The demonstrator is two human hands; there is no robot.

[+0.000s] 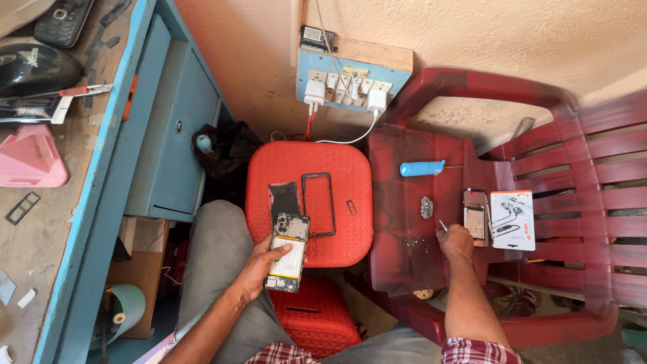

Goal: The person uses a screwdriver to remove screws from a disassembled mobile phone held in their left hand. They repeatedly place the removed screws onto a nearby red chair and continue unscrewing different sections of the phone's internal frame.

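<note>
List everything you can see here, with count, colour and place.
Opened phone: one, back off, in left hand.
Back cover: one, dark, on stool.
Phone frame: one, black, on stool.
Stool: one, red, centre.
Chair: one, dark red, right.
Blue tool: one, on chair seat.
Screws: small pile, silver, chair seat.
Second phone: one, on chair.
Earphone pack: one, white, beside it.
Socket board: one, blue, wall.
Desk: one, blue-edged, left.
Left hand: holds opened phone.
Right hand: pinches a small tool over chair.

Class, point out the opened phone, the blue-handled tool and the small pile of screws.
opened phone (288, 255), head view, on its battery.
blue-handled tool (422, 168), head view, mid-handle.
pile of screws (426, 207), head view, its centre.
</note>
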